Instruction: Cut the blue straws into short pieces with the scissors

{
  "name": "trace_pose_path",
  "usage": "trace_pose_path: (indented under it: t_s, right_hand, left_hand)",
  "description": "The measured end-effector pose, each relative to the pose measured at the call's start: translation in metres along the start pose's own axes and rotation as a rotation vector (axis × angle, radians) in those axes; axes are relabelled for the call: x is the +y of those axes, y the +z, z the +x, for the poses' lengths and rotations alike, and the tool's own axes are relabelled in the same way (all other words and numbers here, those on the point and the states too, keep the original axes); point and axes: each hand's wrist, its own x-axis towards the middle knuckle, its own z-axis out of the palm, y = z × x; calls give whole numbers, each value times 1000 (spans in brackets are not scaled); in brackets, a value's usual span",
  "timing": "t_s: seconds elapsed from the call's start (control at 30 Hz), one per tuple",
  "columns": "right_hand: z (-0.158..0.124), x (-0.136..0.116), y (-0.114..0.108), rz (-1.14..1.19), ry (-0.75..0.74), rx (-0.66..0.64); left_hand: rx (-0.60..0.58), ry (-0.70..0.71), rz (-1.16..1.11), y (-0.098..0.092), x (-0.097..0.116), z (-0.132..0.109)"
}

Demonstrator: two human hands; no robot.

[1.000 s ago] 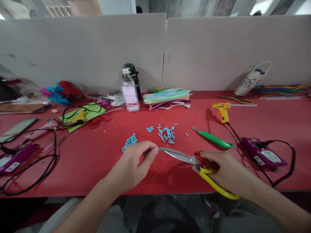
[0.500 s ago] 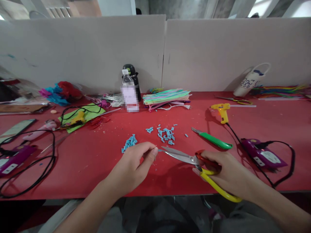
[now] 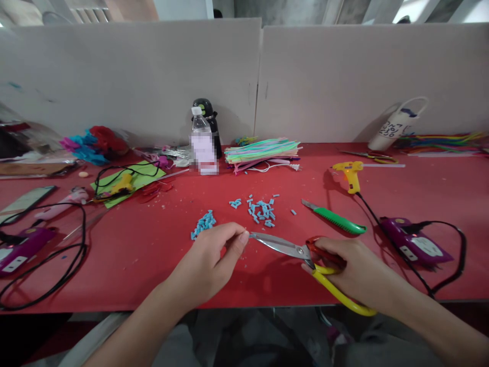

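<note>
My left hand (image 3: pixel 214 260) is closed in a pinch, thumb against forefinger, on a small blue piece that is mostly hidden by the fingertips. In my right hand (image 3: pixel 353 270) are scissors (image 3: pixel 280 245) with one red and one yellow handle. Their blades point left and look nearly closed, the tips meeting the blue piece at my left fingertips. Just beyond my left hand lies a heap of small blue pieces (image 3: pixel 204 223). A looser scatter of such blue pieces (image 3: pixel 262 211) lies past the scissor tips. Right of it rests a green utility knife (image 3: pixel 338 220), blade out.
Pastel pipe cleaners (image 3: pixel 263 150) lie at the back beside a plastic bottle (image 3: pixel 201 125). A yellow glue gun (image 3: pixel 351 176) and a purple power strip (image 3: pixel 414 242) are on the right. Black cables (image 3: pixel 84 255) loop across the left. A low partition (image 3: pixel 153 76) stands behind the red table (image 3: pixel 153 275).
The scissor blades have come together, and their tips have shifted slightly left onto the blue piece. My left hand holds nearly the same place.
</note>
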Motion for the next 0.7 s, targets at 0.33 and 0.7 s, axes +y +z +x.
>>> trace_pose_path:
  t_s: [0.33, 0.7]
  right_hand:
    - [1, 3, 4, -16, 5, -8]
    - [0, 0, -1, -36, 2, 0]
  left_hand:
    - [-11, -10, -11, 0, 0, 1]
    - [-15, -22, -7, -1, -1, 0]
